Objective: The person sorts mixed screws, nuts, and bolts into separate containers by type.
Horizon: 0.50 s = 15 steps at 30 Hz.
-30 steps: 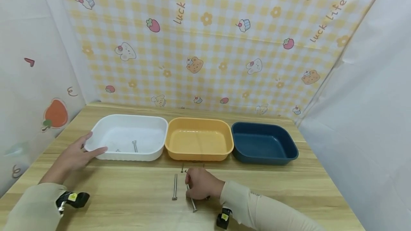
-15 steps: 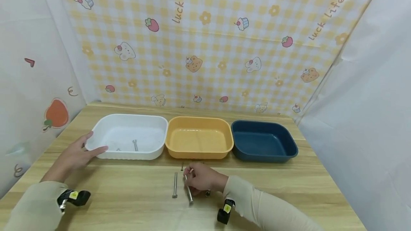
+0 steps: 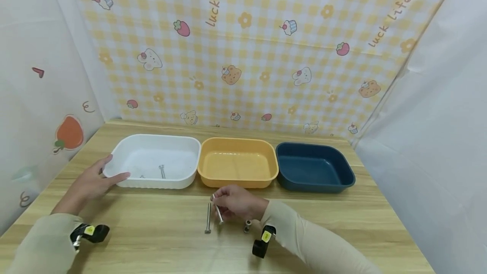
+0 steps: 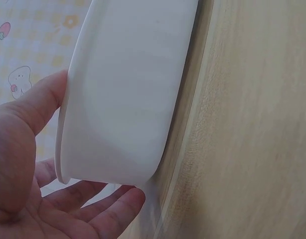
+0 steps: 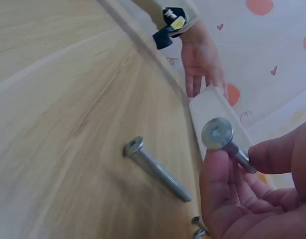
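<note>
My right hand (image 3: 241,202) pinches a silver bolt (image 3: 218,215) between thumb and fingers, just in front of the yellow tray. The right wrist view shows its flat round head (image 5: 218,133) with a socket, pointing toward the camera. A second long bolt (image 3: 208,219) lies on the wooden table, left of this hand. My left hand (image 3: 89,186) holds the left corner of the white tray (image 3: 156,183), thumb at the front rim and fingers round the end wall. A pair of bolts (image 3: 162,171) and a smaller metal piece (image 3: 142,176) lie inside that tray.
Right of the white tray stand the yellow tray (image 3: 237,184) and the dark blue tray (image 3: 316,188), in one row. Nuts (image 3: 247,226) lie on the table by the right wrist. Small hardware (image 5: 199,228) shows beneath the right hand. A patterned cloth (image 3: 243,54) hangs behind.
My right hand has raised the bolt and moved slightly left and away from me, toward the trays. The nuts near the right wrist have come into full view. The left hand stays put.
</note>
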Each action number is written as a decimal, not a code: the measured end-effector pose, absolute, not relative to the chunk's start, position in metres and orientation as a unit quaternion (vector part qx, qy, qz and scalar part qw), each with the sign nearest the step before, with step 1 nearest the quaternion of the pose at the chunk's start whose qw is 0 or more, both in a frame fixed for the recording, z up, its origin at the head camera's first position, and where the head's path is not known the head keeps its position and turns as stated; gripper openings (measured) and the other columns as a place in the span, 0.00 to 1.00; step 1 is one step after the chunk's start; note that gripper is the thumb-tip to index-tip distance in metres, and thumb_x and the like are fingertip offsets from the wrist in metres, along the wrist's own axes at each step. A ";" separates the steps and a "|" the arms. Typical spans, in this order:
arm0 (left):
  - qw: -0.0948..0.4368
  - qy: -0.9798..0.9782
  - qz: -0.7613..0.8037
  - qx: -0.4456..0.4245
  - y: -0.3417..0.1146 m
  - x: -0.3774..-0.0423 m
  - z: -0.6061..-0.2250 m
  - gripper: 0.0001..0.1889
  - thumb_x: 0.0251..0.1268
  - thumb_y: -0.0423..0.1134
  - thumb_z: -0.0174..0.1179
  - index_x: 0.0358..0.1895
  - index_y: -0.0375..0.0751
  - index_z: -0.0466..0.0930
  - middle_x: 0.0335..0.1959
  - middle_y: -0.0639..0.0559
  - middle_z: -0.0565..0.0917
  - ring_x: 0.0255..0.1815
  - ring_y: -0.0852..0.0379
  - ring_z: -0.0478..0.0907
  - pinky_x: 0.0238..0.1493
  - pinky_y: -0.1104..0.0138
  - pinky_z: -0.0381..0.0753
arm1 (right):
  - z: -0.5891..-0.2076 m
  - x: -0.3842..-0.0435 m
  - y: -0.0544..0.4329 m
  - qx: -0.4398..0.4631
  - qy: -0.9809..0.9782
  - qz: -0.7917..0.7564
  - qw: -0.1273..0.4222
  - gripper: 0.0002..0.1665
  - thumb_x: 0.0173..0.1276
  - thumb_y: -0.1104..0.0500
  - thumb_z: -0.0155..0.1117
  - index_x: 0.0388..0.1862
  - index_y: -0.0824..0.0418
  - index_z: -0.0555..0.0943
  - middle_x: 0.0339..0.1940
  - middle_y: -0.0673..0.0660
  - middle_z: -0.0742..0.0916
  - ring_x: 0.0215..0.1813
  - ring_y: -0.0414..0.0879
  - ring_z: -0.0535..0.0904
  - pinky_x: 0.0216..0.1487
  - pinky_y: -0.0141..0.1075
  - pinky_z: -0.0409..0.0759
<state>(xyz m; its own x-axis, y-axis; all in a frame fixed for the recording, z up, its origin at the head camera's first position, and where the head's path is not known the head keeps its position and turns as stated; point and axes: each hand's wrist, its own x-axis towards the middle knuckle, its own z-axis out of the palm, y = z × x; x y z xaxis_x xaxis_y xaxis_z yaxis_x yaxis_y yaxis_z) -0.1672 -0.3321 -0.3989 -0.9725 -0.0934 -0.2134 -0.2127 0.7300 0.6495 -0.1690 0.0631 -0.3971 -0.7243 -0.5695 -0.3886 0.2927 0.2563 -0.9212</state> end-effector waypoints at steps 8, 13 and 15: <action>0.086 0.923 0.364 -0.087 -0.329 -0.166 -0.399 0.59 0.62 0.68 0.55 0.75 0.30 0.29 0.70 0.18 0.36 0.67 0.17 0.39 0.58 0.28 0.49 | -0.388 -0.178 0.053 -0.109 0.689 -0.610 0.376 0.11 0.77 0.64 0.48 0.49 0.72 0.71 0.28 0.58 0.83 0.25 0.43 0.78 0.21 0.28 0.76; 0.085 0.921 0.367 -0.097 -0.327 -0.164 -0.399 0.60 0.60 0.69 0.55 0.75 0.31 0.29 0.70 0.19 0.36 0.68 0.18 0.38 0.58 0.27 0.49 | -0.379 -0.186 0.044 -0.112 0.679 -0.622 0.373 0.11 0.75 0.67 0.49 0.51 0.74 0.71 0.28 0.57 0.83 0.26 0.43 0.79 0.21 0.28 0.77; 0.084 0.921 0.368 -0.100 -0.326 -0.164 -0.400 0.60 0.60 0.69 0.56 0.75 0.31 0.29 0.70 0.19 0.36 0.68 0.18 0.38 0.58 0.27 0.49 | -0.377 -0.190 0.042 -0.120 0.674 -0.627 0.372 0.12 0.73 0.68 0.50 0.52 0.75 0.71 0.28 0.57 0.83 0.27 0.43 0.79 0.23 0.28 0.77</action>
